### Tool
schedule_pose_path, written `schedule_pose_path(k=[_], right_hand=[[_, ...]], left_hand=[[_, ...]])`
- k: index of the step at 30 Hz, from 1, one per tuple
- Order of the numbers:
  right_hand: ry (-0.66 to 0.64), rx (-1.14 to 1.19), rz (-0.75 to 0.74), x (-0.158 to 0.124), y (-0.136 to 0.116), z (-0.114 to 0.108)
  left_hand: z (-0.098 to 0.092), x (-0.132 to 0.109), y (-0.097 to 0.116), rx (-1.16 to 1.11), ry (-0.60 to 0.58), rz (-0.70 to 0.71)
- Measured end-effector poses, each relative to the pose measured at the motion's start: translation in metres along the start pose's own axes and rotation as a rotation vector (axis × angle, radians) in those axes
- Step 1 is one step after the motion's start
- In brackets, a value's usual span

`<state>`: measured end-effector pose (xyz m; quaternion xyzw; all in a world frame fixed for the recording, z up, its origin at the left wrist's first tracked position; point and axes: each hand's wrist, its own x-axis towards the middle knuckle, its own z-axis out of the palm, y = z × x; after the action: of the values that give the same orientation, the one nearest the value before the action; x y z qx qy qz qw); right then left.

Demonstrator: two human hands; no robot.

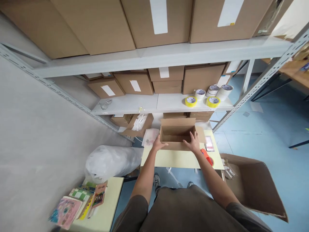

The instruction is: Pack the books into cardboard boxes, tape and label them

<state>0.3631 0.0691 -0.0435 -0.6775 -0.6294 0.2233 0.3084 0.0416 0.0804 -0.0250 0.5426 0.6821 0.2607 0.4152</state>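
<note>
A small open cardboard box [178, 146] stands on the pale yellow table [177, 163] in front of me, its flaps folded outward and no contents visible inside. My left hand [158, 144] grips its near left corner, thumb stretched along the front. At the near right corner, my right hand [193, 142] holds the box with fingers spread over the edge. Left of the box lies a translucent plastic bag [150, 137]. An orange-red tape dispenser [206, 156] rests beside my right wrist, with a printed label sheet [209, 143] just beyond it.
Shelving [135, 102] with cardboard boxes and several tape rolls [191, 101] rises behind the table. A large open carton [260, 183] stands on the right. To the left are a big roll of plastic wrap [113, 161] and a side table [111, 199] with books [66, 211].
</note>
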Motion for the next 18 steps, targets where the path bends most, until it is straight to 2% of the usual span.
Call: schedule_pose_path(k=[3, 6, 8, 12, 15, 18], right_hand=[[0.043, 0.143, -0.063, -0.004, -0.044, 0.027], [0.054, 0.258, -0.094, -0.003, -0.096, 0.061], [0.065, 0.298, -0.103, 0.001, -0.126, 0.084], [0.074, 0.381, -0.114, 0.013, -0.177, 0.127], [0.033, 0.474, -0.101, 0.022, -0.209, 0.161], [-0.044, 0.504, -0.049, 0.025, -0.231, 0.194]], left_hand=[[0.007, 0.003, -0.004, -0.007, -0.018, 0.028], [0.002, 0.004, -0.014, -0.025, -0.035, 0.081], [-0.013, 0.006, -0.024, -0.061, -0.058, 0.126], [-0.056, 0.021, -0.047, -0.174, -0.026, 0.200], [-0.086, 0.038, -0.064, -0.279, -0.010, 0.140], [-0.103, 0.047, -0.084, -0.340, -0.020, 0.038]])
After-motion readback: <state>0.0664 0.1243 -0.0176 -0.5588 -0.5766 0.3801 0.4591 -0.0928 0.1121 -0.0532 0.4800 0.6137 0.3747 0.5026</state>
